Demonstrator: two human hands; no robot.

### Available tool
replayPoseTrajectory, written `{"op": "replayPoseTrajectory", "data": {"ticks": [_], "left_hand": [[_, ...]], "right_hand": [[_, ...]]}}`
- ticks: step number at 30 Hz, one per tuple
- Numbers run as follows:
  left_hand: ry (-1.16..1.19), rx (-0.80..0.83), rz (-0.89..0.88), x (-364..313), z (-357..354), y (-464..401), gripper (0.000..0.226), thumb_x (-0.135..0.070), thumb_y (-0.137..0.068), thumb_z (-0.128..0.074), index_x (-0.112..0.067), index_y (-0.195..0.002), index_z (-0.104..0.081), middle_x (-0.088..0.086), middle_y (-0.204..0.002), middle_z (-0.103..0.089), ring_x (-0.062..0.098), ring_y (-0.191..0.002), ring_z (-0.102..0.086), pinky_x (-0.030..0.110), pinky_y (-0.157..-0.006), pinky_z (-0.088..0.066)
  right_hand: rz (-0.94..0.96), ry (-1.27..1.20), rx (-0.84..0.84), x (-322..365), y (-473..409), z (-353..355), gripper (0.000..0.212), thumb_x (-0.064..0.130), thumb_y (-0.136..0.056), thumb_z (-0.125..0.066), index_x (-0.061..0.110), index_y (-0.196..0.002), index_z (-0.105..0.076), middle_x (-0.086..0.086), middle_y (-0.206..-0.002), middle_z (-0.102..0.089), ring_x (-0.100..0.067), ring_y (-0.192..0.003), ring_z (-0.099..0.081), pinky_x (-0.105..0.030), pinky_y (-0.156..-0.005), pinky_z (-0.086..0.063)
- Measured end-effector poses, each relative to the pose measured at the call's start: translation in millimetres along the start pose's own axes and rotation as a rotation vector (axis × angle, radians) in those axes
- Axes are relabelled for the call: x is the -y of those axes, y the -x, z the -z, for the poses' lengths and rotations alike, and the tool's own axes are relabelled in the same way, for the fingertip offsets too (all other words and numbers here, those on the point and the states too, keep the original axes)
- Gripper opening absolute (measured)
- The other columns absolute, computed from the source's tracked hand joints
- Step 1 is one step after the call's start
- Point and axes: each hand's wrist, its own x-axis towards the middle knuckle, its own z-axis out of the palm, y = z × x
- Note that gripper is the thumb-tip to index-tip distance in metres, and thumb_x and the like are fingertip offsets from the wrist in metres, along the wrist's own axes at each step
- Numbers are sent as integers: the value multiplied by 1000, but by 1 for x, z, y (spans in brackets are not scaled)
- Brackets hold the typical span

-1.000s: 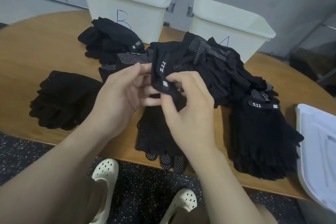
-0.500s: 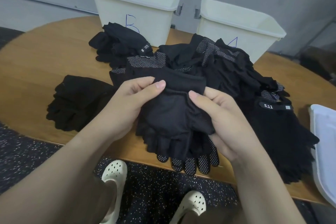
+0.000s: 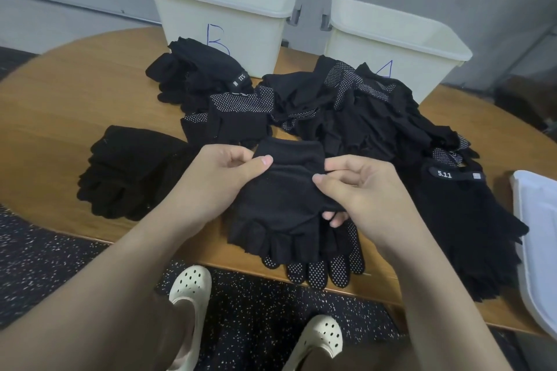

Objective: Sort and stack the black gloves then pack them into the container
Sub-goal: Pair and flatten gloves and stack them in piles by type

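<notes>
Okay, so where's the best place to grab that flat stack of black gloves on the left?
Take the flat stack of black gloves by its far cuff end, coming from above: the cuffs lie squarely aligned there, while the near fingertips splay loosely.

Loose glove heap (image 3: 355, 117) blocks bin A (image 3: 401, 42); bare table (image 3: 60, 93) lies open leftward.

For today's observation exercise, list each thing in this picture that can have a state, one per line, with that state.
Left hand: pinching the held glove's cuff.
Right hand: gripping the same glove.
Held glove: flat, fingers towards the person.
Dotted glove: under it, fingertips over the table edge.
Bin B: open, inside hidden.
Bin A: open, inside hidden.
Left stack: stacked.
Middle pile: jumbled.
</notes>
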Motion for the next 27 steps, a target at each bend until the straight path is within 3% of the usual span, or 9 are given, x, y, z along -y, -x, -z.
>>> {"op": "replayPoseTrajectory", "data": {"ticks": [2,4,8,15,18,20,23,25,27], "left_hand": [[-57,-31,12,0,1,-1,38,-38,-96,-70,-7,-74,-74,16,-73,-73,33,-57,-66,35,-60,-55],[-94,-24,43,0,1,-2,34,-36,-95,-71,-10,-75,-77,16,-68,-73,26,-51,-64,28,-51,-52],[-194,-23,69,3,3,-4,33,-39,-94,-72,-14,-74,-78,19,-64,-70,37,-52,-67,34,-57,-57],[-411,-135,-6,8,0,-4,18,-37,-95,-71,-21,-90,-72,-2,-58,-69,14,-43,-63,21,-49,-51],[-525,-325,-199,8,-1,0,11,-30,-94,-71,-21,-99,-72,-10,-78,-67,5,-66,-62,19,-66,-51],[-574,-330,-354,8,-1,2,13,-27,-94,-68,-20,-104,-72,-12,-92,-62,3,-78,-59,17,-74,-48],[-648,-123,-515,9,-5,4,29,-32,-99,-59,-20,-122,-71,-8,-124,-61,7,-114,-57,23,-105,-43],[-761,48,-570,9,-10,9,43,-42,-104,-50,-22,-140,-62,-7,-149,-50,8,-139,-41,16,-119,-21],[-831,180,-583,9,-17,13,56,-51,-105,-42,-24,-153,-47,-9,-165,-31,5,-153,-21,11,-120,-3]], "right_hand": [[18,33,-36,-3,-1,2,20,13,-94,-74,11,-113,-69,-4,-83,-77,-17,-52,-66,-24,-48,-50],[50,80,-75,-5,-1,3,16,14,-94,-75,14,-109,-71,0,-80,-76,-13,-50,-66,-22,-47,-49],[75,192,-96,-9,-3,3,11,14,-94,-74,14,-105,-73,3,-83,-76,-10,-51,-68,-18,-47,-48],[71,288,-78,-12,-4,2,8,12,-94,-73,13,-103,-73,2,-84,-75,-4,-60,-69,-12,-49,-48],[81,291,-84,-13,-3,1,7,12,-94,-74,13,-101,-73,2,-84,-75,-6,-62,-69,-11,-48,-47],[91,294,-88,-13,-2,2,6,12,-94,-74,13,-100,-73,2,-84,-74,-6,-62,-70,-10,-48,-47],[92,294,-90,-12,-1,2,5,12,-94,-73,14,-99,-72,1,-85,-74,-4,-61,-69,-11,-48,-47],[93,293,-87,-12,-1,2,5,12,-94,-73,14,-98,-72,0,-85,-74,-3,-61,-69,-11,-48,-47],[97,302,-83,-11,0,2,5,13,-95,-73,15,-98,-72,1,-85,-74,-3,-61,-69,-11,-48,-47]]}}
